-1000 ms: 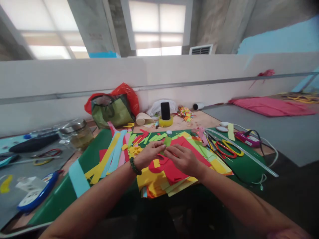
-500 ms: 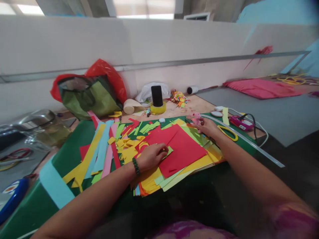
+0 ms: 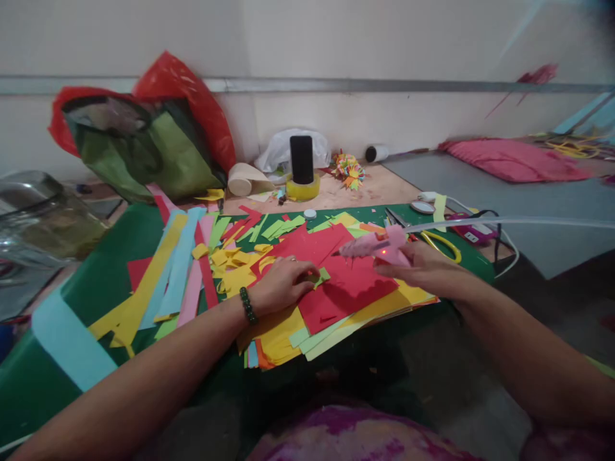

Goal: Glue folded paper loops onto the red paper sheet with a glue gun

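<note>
- At the centre of the frame, on a smooth red sheet [image 3: 353, 289]: left hand [image 3: 281, 286], knuckles up, fingers bent, tips pinning a small green scrap [image 3: 321, 277] flat against the paper; dark beaded bracelet [image 3: 248, 305] round the wrist.
- Just right of that, right hand [image 3: 425, 269] wrapped around a pink glue gun [image 3: 379, 246], grip closed on the handle, nozzle aimed left, its tip near the green scrap but apart from it.
- Glue gun: glossy pale-pink plastic, stubby pistol shape, blurred tapering nozzle, tiny red light glowing on its side; long clear glue stick [image 3: 504, 222] reaching from its rear toward the right edge of the frame.
- Under the red sheet, a loosely fanned stack of matte yellow, light-green and orange paper, corners poking out along the lower side.
- Left of centre, long flat paper strips [image 3: 177, 272] in yellow, pale blue, pink and red, lying slantwise on a dark green cutting mat [image 3: 139, 237]; small yellow offcuts heaped between strips and red sheet.
- Behind the right hand, yellow-handled scissors [image 3: 444, 246] on the mat.
- Upper centre, a black phone [image 3: 301, 159] upright in a yellow tape roll [image 3: 302, 189]; beside it a spiky multicoloured paper star [image 3: 349, 169].
- Upper left, a crinkled red plastic bag [image 3: 192, 102] around a green one; far left, a glass jar [image 3: 43, 218], blurred.
- Upper right, a rumpled pink cloth [image 3: 509, 163].
</note>
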### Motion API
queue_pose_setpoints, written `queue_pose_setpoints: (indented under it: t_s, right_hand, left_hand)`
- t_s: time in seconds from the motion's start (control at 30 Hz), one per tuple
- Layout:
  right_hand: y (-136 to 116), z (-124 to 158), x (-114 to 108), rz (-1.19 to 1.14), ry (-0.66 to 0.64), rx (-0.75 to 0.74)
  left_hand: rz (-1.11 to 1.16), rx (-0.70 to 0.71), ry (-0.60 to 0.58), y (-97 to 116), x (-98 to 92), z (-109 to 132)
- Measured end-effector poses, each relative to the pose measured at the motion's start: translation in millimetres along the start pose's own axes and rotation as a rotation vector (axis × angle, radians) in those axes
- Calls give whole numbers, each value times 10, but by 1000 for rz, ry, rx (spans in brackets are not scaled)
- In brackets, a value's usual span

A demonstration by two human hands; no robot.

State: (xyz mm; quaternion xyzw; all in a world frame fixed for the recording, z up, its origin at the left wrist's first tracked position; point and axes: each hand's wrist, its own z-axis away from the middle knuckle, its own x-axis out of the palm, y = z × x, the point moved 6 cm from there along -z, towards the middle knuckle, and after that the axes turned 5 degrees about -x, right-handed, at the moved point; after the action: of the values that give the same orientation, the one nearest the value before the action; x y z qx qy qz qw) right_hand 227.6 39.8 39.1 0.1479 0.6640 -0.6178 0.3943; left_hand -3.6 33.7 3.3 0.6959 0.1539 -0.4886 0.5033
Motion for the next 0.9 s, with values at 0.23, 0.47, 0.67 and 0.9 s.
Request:
queue_pose_setpoints:
  t_s: [0.23, 0.47, 0.67, 0.9]
  right_hand:
    - [-143, 45, 224, 296, -130, -25]
    - [-241, -64, 313, 449, -184, -9]
    - [-253, -68, 338, 531, -186, -4]
    - [-200, 26, 293, 560, -181, 10]
  left_hand:
    - [-104, 65, -30, -19, 24, -37]
    - [-122, 79, -31, -50, 43, -44]
    - [-140, 70, -30, -48, 56, -36]
    - [-135, 75, -33, -34, 52, -40]
